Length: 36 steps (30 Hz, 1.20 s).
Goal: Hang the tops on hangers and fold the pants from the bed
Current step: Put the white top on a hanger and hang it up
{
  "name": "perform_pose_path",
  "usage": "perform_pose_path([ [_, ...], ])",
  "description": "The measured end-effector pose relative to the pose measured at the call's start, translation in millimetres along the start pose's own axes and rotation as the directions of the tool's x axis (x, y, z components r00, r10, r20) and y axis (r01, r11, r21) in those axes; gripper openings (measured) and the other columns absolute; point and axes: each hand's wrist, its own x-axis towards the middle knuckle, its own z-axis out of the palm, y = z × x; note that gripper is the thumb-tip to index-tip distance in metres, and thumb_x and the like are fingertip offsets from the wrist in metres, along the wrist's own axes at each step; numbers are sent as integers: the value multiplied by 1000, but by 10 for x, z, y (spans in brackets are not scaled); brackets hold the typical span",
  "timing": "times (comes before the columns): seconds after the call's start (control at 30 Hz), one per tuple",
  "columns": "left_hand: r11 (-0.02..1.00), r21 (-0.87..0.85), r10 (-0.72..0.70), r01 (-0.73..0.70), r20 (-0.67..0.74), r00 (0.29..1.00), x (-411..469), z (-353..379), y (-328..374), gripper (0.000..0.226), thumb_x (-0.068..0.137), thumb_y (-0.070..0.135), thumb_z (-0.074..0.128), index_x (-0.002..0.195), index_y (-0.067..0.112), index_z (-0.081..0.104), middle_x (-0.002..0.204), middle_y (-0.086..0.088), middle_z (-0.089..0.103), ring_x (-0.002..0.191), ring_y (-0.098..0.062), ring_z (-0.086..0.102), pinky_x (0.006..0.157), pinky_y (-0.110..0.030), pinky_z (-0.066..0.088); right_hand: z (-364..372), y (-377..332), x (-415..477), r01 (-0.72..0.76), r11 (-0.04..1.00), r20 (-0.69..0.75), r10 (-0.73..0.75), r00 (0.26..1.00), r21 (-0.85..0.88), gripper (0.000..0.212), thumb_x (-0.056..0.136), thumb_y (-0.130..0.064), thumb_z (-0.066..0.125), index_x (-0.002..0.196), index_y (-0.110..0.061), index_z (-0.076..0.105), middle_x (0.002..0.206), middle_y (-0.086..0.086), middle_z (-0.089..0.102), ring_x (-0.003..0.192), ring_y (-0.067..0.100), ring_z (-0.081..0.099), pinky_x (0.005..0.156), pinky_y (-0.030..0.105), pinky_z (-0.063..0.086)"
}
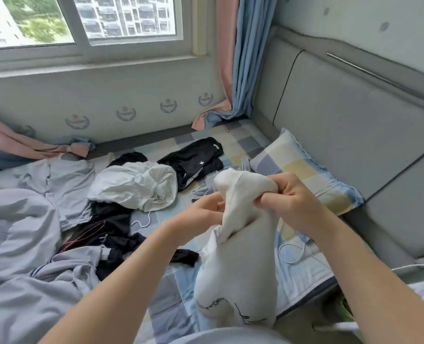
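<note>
A white top [240, 264] with a black line drawing near its hem hangs in front of me over the bed. My right hand [292, 199] grips its bunched upper part. My left hand [206, 212] pinches the cloth just beside it. On the checked bed sheet [171, 281] lie a white garment with a drawstring [136, 187], a black garment with a white logo [193, 160], black pants with pink cord [101, 234] and a pale grey garment [69, 180].
A crumpled grey duvet [19, 244] fills the left of the bed. A checked pillow [305, 170] leans at the grey padded headboard [354, 135]. A white cable [292, 252] loops by the bed's right edge. Pink and blue curtains [235, 70] hang in the corner.
</note>
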Motion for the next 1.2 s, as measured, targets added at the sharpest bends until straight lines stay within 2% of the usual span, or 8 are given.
perform_pose_path([
  [0.23, 973, 154, 227, -174, -477, 849, -585, -455, 5, 11, 99, 3, 58, 102, 7, 68, 93, -9, 67, 87, -21, 63, 84, -44, 50, 187, -210, 115, 101, 987, -173, -122, 977, -123, 23, 74, -12, 55, 52, -17, 49, 51, -11, 39, 50, 5, 35, 47, 14, 31],
  [0.43, 884, 411, 440, -224, -567, 697, -1077, -593, 294, 15, 92, 23, 59, 83, 31, 68, 72, -2, 61, 62, -9, 50, 53, -21, 40, 455, -72, 314, -53, 968, -203, 2, 979, -247, 21, 91, -1, 58, 100, -18, 66, 90, 0, 66, 78, 13, 59, 74, 29, 48],
  [0.53, 789, 604, 469, -115, -470, 748, -1281, -582, 291, 15, 94, 23, 63, 88, 35, 69, 77, -5, 65, 66, -22, 55, 60, -31, 45, 663, -185, 354, 2, 948, -66, -25, 998, -318, 52, 90, -11, 68, 135, -32, 50, 129, -8, 59, 122, 10, 53, 101, 31, 43],
  [0.63, 703, 705, 514, -93, -413, 751, -1435, -528, 252, 21, 92, 19, 67, 85, 39, 68, 76, -4, 63, 71, -25, 56, 66, -38, 46, 975, -348, 395, 156, 927, 255, -69, 965, -340, 74, 87, -21, 75, 147, -42, 39, 147, -20, 43, 134, -5, 38, 104, 14, 33],
  [0.83, 746, 649, 566, -149, -500, 656, -1670, -497, 196, 32, 80, 22, 79, 64, 23, 52, 59, 17, 46, 56, -4, 40, 53, -11, 31, 1433, -309, 405, 155, 964, 521, -20, 853, -217, 11, 96, -14, 67, 104, -19, 72, 95, -7, 71, 89, 9, 65, 81, 23, 50],
  [0.93, 772, 619, 562, -146, -556, 613, -1733, -500, 90, 41, 84, 26, 78, 64, 15, 44, 58, 17, 41, 55, -3, 37, 52, -12, 30, 1483, -337, 361, 193, 966, 473, -93, 876, -169, 24, 97, -8, 63, 77, -22, 66, 66, -19, 56, 61, -3, 50, 62, 14, 39],
  [1.07, 884, 433, 423, -178, -574, 702, -1689, -449, -151, 50, 83, 53, 64, 69, 8, 47, 60, 16, 38, 54, -7, 33, 50, -22, 28, 1348, -472, 305, 290, 949, 388, -221, 895, -127, 21, 96, -9, 64, 78, -18, 67, 65, -11, 55, 61, 2, 47, 61, 20, 37],
  [1.2, 937, 347, 204, -39, -455, 867, -1566, -434, -532, 22, 88, 46, 68, 85, 24, 71, 79, 8, 63, 74, -12, 55, 69, -36, 45, 1009, -611, 362, 325, 944, 231, -303, 924, -63, 22, 95, -14, 65, 79, 0, 61, 70, 8, 48, 68, 17, 41, 61, 32, 32],
])
